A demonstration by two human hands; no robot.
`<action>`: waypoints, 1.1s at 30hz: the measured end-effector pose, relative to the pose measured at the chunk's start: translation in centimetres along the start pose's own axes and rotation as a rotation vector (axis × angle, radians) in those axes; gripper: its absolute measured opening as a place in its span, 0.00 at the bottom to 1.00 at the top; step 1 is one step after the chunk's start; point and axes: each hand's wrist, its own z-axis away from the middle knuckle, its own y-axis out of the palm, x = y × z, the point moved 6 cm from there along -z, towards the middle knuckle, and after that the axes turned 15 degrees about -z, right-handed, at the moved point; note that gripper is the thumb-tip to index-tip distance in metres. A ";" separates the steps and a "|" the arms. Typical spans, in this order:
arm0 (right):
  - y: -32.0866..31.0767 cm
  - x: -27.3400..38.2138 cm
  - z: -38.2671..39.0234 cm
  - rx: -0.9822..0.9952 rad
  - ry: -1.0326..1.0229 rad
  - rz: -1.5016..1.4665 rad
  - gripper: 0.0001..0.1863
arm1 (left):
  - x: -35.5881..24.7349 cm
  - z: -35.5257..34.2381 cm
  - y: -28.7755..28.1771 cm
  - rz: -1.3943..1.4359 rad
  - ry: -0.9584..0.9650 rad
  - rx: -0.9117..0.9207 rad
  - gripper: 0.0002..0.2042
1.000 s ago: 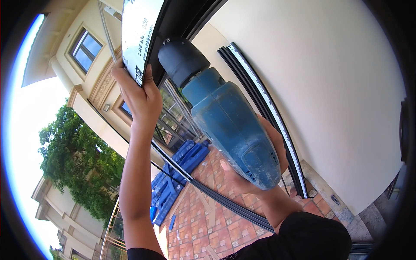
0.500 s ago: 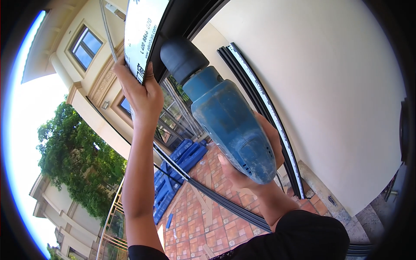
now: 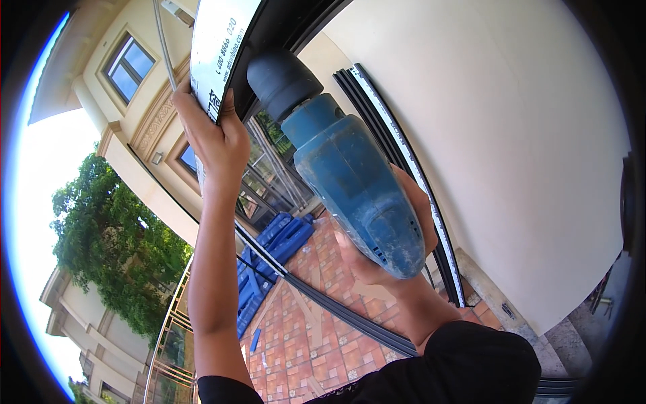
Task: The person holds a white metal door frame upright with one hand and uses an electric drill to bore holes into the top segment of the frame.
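My right hand (image 3: pixel 416 202) is wrapped round the handle of a scuffed blue power drill (image 3: pixel 356 182), raised in front of me. The drill's black cup-shaped front end (image 3: pixel 282 82) meets or nearly meets a dark frame profile (image 3: pixel 296 30) overhead; the bit and the contact point are hidden. To the left, my left hand (image 3: pixel 215 138) grips the lower end of that profile's edge, thumb on the near side. White printed film (image 3: pixel 222 50) covers the profile's outer face there. A thin grey cable or rod (image 3: pixel 163 44) runs upward beside my left fingers.
Dark profiles with a white strip (image 3: pixel 404 148) lean against the cream wall (image 3: pixel 498 135) at right. Another long dark profile (image 3: pixel 343 306) crosses low over the tiled floor (image 3: pixel 303 357). Blue wrapped bundles (image 3: pixel 272 246) lie behind it. A metal railing (image 3: pixel 165 343) stands at left.
The view has shifted slightly, so the scene sits a little left. Both hands keep their grips, and the drill stays against or near the profile.
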 end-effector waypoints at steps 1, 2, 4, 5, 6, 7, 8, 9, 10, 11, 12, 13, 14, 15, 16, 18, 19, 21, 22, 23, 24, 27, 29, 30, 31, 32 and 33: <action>0.0 -0.1 0.0 0.001 -0.001 0.002 0.44 | -0.1 0.0 0.0 -0.007 0.013 -0.009 0.16; 0.1 -0.2 0.0 -0.008 -0.004 -0.020 0.44 | -0.1 0.0 0.0 -0.005 0.012 -0.010 0.16; 0.2 -0.3 -0.2 -0.015 -0.006 -0.040 0.44 | 0.0 0.0 0.0 0.033 -0.025 -0.014 0.16; 0.3 -0.2 -0.3 -0.014 -0.016 -0.026 0.43 | 0.1 0.0 -0.1 0.033 -0.027 -0.013 0.16; 0.3 0.0 -0.4 -0.012 -0.025 -0.012 0.43 | 0.1 -0.1 -0.1 0.021 -0.010 -0.018 0.16; 0.3 0.0 -0.4 -0.010 -0.024 -0.012 0.43 | 0.0 -0.2 -0.1 0.009 0.008 -0.023 0.16; 0.3 -0.1 -0.3 -0.017 -0.015 -0.028 0.43 | -0.1 -0.2 -0.1 0.008 0.006 -0.023 0.16; 0.2 -0.1 -0.3 -0.025 -0.006 -0.043 0.43 | -0.1 -0.1 -0.1 0.005 0.007 -0.028 0.16; 0.2 0.0 -0.4 -0.024 -0.005 -0.044 0.43 | -0.2 -0.1 -0.1 0.002 0.009 -0.032 0.16; 0.2 0.1 -0.6 -0.009 0.000 -0.036 0.43 | -0.1 -0.1 -0.1 0.001 0.008 -0.032 0.16; 0.3 0.2 -0.7 0.006 0.006 -0.029 0.44 | 0.1 -0.1 -0.2 -0.001 0.012 -0.037 0.16; 0.3 0.1 -0.6 0.008 0.007 -0.029 0.44 | 0.1 -0.1 -0.2 -0.002 0.017 -0.043 0.16; 0.3 0.0 -0.4 0.003 0.008 -0.036 0.44 | 0.0 -0.1 -0.1 -0.002 0.015 -0.043 0.16; 0.3 -0.1 -0.4 -0.001 0.010 -0.043 0.44 | -0.1 -0.1 -0.1 -0.002 0.019 -0.042 0.16; 0.4 -0.1 -0.4 0.000 0.011 -0.046 0.44 | -0.1 -0.1 -0.2 -0.005 0.024 -0.041 0.16; 0.5 0.0 -0.5 0.007 0.030 -0.069 0.44 | 0.1 -0.1 -0.1 0.003 0.015 -0.043 0.16; 0.4 0.0 -0.4 0.008 0.032 -0.071 0.44 | 0.2 -0.1 -0.1 0.015 0.007 -0.045 0.16; 0.4 0.1 -0.4 0.012 0.037 -0.060 0.44 | 0.0 -0.1 -0.1 0.013 0.006 -0.050 0.15; 0.4 0.0 -0.4 0.014 0.038 -0.060 0.44 | 0.0 -0.1 -0.1 0.015 0.007 -0.055 0.15; 0.3 0.1 -0.6 0.012 0.018 -0.039 0.44 | 0.0 0.0 -0.1 0.015 0.004 -0.056 0.15; 0.2 0.1 -0.6 0.010 -0.003 -0.017 0.44 | 0.0 0.0 0.0 0.004 -0.005 -0.044 0.16; 0.4 0.0 -0.4 -0.035 0.020 -0.048 0.43 | 0.4 0.0 -0.2 -0.032 -0.019 -0.025 0.17; 0.3 -0.2 -0.3 -0.039 0.002 -0.015 0.42 | 0.6 0.0 0.0 -0.045 -0.031 -0.021 0.17; 0.2 -0.3 -0.3 -0.045 -0.014 0.019 0.42 | 0.5 0.1 0.0 -0.041 -0.025 -0.030 0.18; 0.2 -0.2 -0.4 -0.044 -0.015 0.020 0.42 | 0.4 0.1 0.0 -0.034 -0.021 -0.039 0.18; 0.3 -0.1 -0.6 -0.038 -0.021 0.018 0.42 | 0.4 0.2 0.0 -0.033 -0.022 -0.040 0.18; 0.3 0.0 -0.7 -0.033 -0.027 0.016 0.42 | 0.4 0.2 0.1 -0.029 -0.025 -0.042 0.18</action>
